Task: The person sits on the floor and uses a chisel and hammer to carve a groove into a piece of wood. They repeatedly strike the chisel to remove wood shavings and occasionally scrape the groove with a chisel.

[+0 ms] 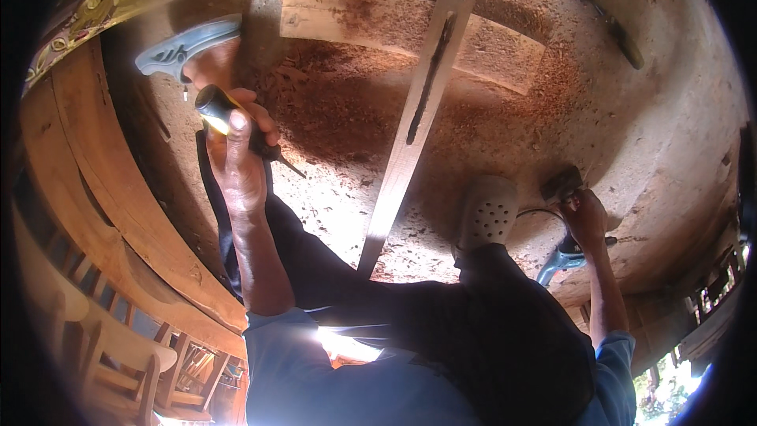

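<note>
My left hand [240,150] is closed around the black and yellow handle of a chisel [211,102]. The chisel's thin metal shaft points down to the right, apart from the wood. On the right, my right hand [585,217] grips a hammer [561,185] with a dark, blocky head, low over the floor; its handle is mostly hidden in the fingers. Between my legs a long pale wooden bar [430,102] with a dark slot cut in it slants toward me. Its far part lies across a wide plank [347,22].
A blue power tool [564,259] with a dark cord lies beside my right hand. Wood chips [315,102] cover the floor. A long dark tool [623,39] lies at far right. Wooden furniture [118,189] lines the left side. My shod feet flank the bar.
</note>
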A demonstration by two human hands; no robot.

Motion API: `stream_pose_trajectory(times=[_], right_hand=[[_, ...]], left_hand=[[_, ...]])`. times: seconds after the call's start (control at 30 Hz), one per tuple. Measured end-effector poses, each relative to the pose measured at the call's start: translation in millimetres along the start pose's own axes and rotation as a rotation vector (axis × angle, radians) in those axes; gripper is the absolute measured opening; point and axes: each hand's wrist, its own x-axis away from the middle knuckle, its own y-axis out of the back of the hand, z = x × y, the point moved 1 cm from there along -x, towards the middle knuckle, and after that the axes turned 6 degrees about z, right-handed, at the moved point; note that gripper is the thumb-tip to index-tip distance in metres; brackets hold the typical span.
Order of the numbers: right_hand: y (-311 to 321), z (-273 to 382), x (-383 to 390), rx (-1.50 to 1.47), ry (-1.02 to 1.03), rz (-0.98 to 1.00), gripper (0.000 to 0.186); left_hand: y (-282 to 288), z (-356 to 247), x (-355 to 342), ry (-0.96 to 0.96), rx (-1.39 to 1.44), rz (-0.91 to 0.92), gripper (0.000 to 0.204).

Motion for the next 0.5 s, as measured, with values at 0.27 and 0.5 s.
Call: stream_pose_trajectory(times=[0.27, 0.5], right_hand=[[-4.0, -1.9, -1.8, 0.001, -0.021, 0.008, 0.032], [-6.3, -1.9, -1.4, 0.045, -0.042, 0.036, 0.031]], left_hand=[[3.7, -1.0, 1.6, -0.015, 0.005, 0.034, 0.055], [6.3, -9.9, 6.5, -0.050, 0.157, 0.030, 0.057]])
